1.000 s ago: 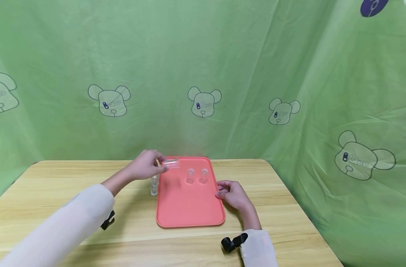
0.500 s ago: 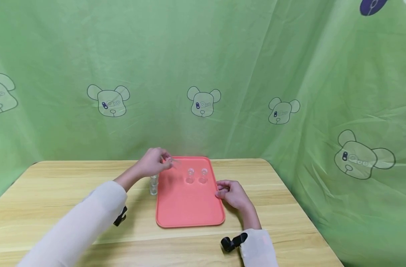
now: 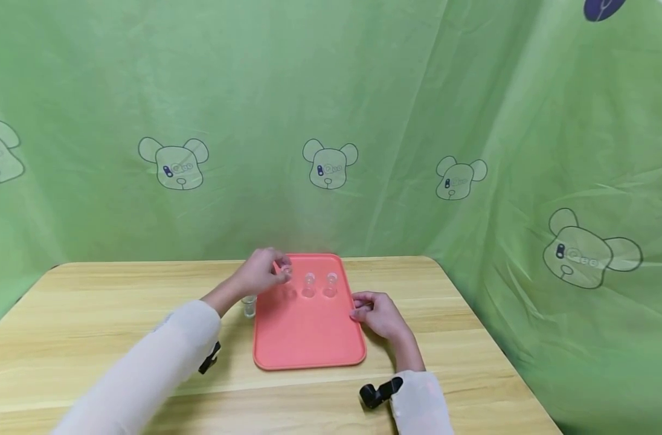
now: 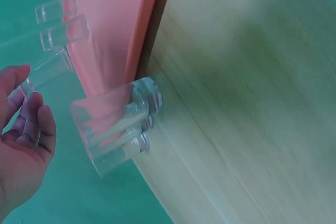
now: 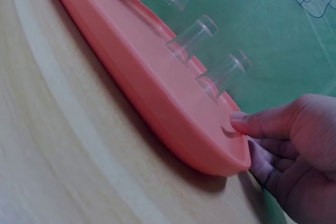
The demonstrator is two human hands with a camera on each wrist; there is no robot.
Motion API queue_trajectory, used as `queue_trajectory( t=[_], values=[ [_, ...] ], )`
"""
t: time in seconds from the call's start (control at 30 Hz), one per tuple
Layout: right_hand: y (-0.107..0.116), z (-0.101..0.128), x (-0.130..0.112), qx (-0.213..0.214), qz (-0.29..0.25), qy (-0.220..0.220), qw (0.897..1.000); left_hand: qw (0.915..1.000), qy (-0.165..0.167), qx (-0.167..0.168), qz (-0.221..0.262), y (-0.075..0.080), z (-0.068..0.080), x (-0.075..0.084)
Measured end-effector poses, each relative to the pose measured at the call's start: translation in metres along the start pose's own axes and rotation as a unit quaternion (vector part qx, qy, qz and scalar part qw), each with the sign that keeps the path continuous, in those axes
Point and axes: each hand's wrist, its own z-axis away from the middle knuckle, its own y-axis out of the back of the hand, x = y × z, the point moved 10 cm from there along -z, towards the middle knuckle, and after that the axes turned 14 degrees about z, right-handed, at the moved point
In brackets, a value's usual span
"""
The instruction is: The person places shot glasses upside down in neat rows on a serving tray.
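My left hand (image 3: 260, 272) pinches a clear drinking glass (image 4: 52, 69) by its narrower end, over the back left of the pink tray (image 3: 309, 338). Its wider end points down; whether it touches the tray I cannot tell. To its right two more clear glasses (image 5: 193, 38) stand on the tray, narrower ends up. My right hand (image 3: 382, 317) grips the tray's right edge, thumb (image 5: 257, 123) on top and fingers below. Beside the tray's left edge several glasses (image 4: 118, 124) stand in a row on the table, wide rims up, partly hidden by the left hand in the head view.
The wooden table (image 3: 119, 326) extends around the tray on both sides and in front. A green curtain (image 3: 255, 199) with printed bear heads hangs just behind the table and along the right.
My left hand has moved right over the tray, and the glass in it has turned from lying sideways to wide end down. The right hand stays on the tray's edge.
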Motion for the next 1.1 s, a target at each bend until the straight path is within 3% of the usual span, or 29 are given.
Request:
queue_trajectory(
  t=[0.2,0.6,1.1],
  values=[
    [0.0,0.0,0.0,0.0,-0.003,0.003,1.0,0.9993,-0.001,-0.007,-0.036,-0.01,-0.004,0.001],
    [0.001,0.0,-0.001,0.001,-0.005,0.003,1.0,0.9977,0.021,-0.019,-0.062,-0.024,-0.01,-0.002],
    [0.001,0.003,-0.002,-0.002,0.001,-0.006,1.0,0.9958,0.03,-0.025,-0.083,-0.027,-0.009,-0.007]
  ],
)
